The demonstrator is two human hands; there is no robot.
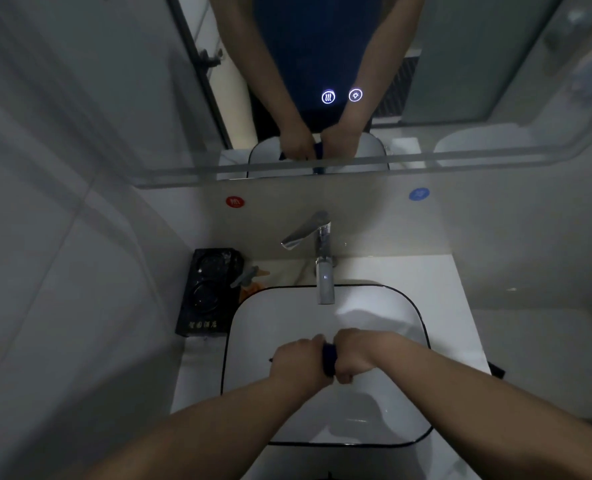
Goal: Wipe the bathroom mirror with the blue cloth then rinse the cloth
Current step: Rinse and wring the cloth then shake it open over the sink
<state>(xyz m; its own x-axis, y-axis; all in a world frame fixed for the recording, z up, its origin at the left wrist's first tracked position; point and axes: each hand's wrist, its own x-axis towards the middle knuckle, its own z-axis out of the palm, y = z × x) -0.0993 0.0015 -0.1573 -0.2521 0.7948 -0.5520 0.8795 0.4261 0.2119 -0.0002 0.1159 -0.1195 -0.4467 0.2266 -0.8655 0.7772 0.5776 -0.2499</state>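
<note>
Head view, looking down over a white sink (374, 414) with a thin dark rim, set on a pale desk (429, 275). Both hands meet above the middle of the basin. The left hand (299, 362) and the right hand (357, 355) are closed into fists side by side, their fingers curled tight round the blue cloth (328, 360). Only a short dark-blue band of the cloth shows between the two fists. The cloth is held up over the basin, in front of the tap's spout and apart from it. The chrome tap (324, 265) stands at the back of the sink, its lever swung to the left; whether water is running cannot be told. The mirror (461, 81) hangs on the wall above and reflects the arms and the gripped cloth, with two lit round buttons (328, 97) glowing near its lower part. A red sticker (235, 201) and a blue sticker (419, 194) sit on the wall under the mirror. A black tray (208, 292) lies on the desk just left of the sink.
</note>
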